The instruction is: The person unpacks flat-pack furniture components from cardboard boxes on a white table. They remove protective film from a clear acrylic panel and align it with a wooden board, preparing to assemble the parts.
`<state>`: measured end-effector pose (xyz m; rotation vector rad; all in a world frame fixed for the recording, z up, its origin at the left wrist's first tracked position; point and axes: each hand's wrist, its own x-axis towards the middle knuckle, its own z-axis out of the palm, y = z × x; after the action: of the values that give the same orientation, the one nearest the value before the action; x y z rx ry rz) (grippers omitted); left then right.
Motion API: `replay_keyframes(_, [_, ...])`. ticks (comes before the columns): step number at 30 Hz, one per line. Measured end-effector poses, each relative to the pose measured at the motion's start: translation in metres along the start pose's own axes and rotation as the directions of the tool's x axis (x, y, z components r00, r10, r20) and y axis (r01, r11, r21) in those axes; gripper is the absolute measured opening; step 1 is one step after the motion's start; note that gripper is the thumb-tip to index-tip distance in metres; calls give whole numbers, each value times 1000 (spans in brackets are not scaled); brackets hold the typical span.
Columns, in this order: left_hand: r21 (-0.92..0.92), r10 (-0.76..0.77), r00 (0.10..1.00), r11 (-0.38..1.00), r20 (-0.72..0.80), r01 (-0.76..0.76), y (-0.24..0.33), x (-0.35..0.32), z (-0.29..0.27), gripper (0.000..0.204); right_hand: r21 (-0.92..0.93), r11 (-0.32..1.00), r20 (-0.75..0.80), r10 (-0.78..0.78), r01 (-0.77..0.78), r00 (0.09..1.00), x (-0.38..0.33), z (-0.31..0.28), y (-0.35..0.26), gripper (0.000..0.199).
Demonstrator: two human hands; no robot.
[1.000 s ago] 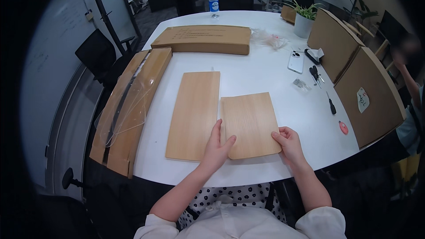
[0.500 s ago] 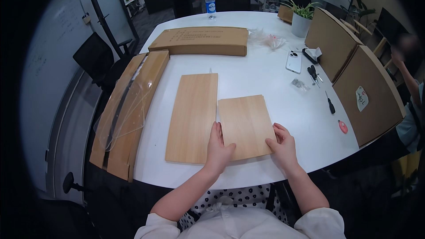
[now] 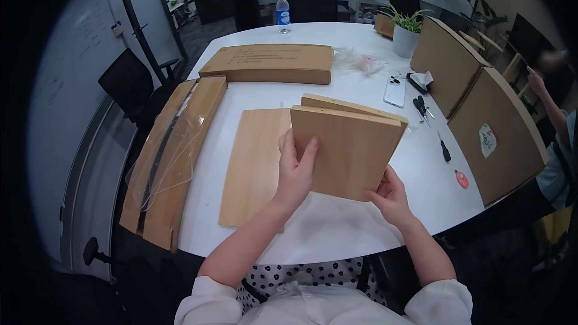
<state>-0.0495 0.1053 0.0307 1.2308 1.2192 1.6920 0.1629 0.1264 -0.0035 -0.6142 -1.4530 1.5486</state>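
Two light wooden boards [image 3: 346, 153] are held up and tilted above the near part of the table, their upper edges fanned slightly apart. My left hand [image 3: 295, 168] grips them at the left side, thumb on the near face. At the lower right corner my right hand [image 3: 391, 197] is closed on the same boards, thumb in front and fingers behind. A longer wooden board [image 3: 250, 168] lies flat on the white table [image 3: 325, 235], partly hidden behind my left hand and the raised boards.
Cardboard boxes stand at the back [image 3: 265, 63] and left [image 3: 174, 162]; cardboard panels [image 3: 497, 138] rise on the right. A phone [image 3: 394, 92], screwdrivers [image 3: 444, 147], a red cutter [image 3: 461, 179], a plant pot [image 3: 405, 41] and a bottle [image 3: 283, 14] are on the table. A person [image 3: 557, 126] is at far right.
The smaller boards, flat on the table before, have been lifted and tipped up by both hands. Their upper edges now show as two separate boards.
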Motion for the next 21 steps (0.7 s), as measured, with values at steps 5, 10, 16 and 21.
replay_keyframes(5, [24, 154, 967, 986, 201, -163, 12, -1, 5, 40, -214, 977, 116, 41, -15, 992, 8, -24, 28, 34])
replay_keyframes(10, [-41, 111, 966, 994, 235, -104, 7, -1, 1, 41, -295, 955, 113, 59, -23, 992, 17, -26, 25, 25])
replay_keyframes(16, [-37, 43, 974, 999, 222, -36, -6, 3, 0, 42, -246, 967, 109, 100, -71, 989, 14, -31, 36, 40])
replay_keyframes(21, [-70, 48, 975, 997, 215, -34, -16, 7, -2, 44, -284, 958, 115, 58, -23, 992, 17, -26, 34, 48])
